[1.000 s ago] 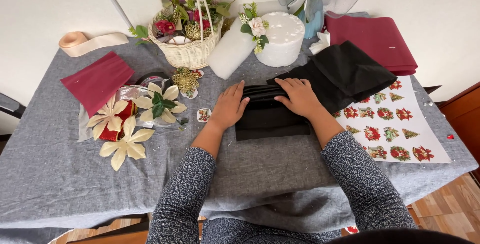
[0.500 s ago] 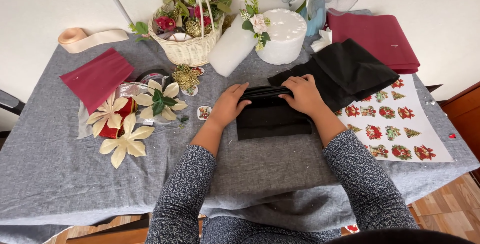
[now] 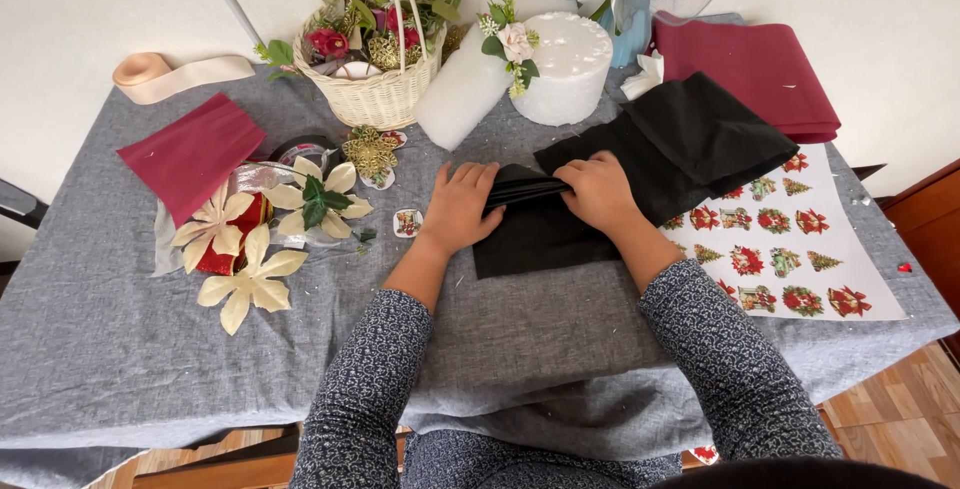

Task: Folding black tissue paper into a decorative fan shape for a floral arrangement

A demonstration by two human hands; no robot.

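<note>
Just above the middle of the frame, a sheet of black paper lay on the grey-covered bench, its upper edge gathered into narrow pleats that ran left to right across the picture. Both hands were on that pleated band. The left hand lay mostly flat, fingers together, pressing the band's left end from above. The right hand was curled over the right end, fingers bent down onto the folds; whether it pinched them or only pressed could not be told. The band's long axis ran between the two hands, equally near to each. More black paper trailed off toward the upper right, touching the sheet.
</note>
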